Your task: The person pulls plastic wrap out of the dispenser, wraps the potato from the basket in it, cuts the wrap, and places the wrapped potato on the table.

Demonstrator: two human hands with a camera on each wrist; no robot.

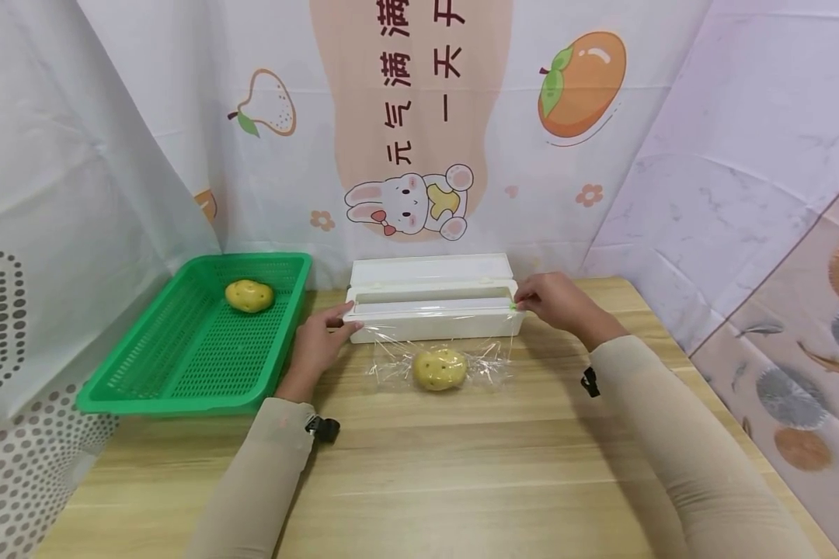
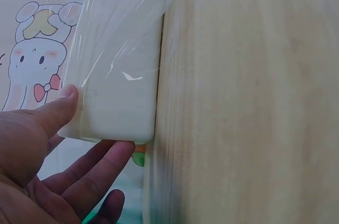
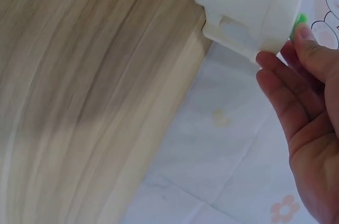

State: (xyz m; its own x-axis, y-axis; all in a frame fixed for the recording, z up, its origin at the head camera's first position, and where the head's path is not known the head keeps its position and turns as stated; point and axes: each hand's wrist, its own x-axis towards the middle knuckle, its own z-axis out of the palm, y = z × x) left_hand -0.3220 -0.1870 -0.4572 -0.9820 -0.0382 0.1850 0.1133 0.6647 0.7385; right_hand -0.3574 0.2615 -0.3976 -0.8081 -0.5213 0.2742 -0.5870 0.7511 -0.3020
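A white cling film dispenser (image 1: 433,328) stands at the back of the table with its lid (image 1: 431,269) raised. Clear cling film (image 1: 489,361) runs out from its front, over and around a yellow potato (image 1: 439,369) on the table. My left hand (image 1: 318,341) grips the dispenser's left end, thumb (image 2: 66,99) on the top edge and fingertips against the end face. At the other end, my right hand (image 1: 554,301) pinches a small green slide cutter (image 3: 300,21), with other fingertips touching the dispenser's end. Part of the index finger is hidden behind the dispenser.
Left of the dispenser sits a green plastic basket (image 1: 273,369) with another potato (image 1: 249,296) inside. A printed curtain (image 1: 280,194) hangs right behind the wooden table (image 1: 419,481). More cloth hangs on both sides.
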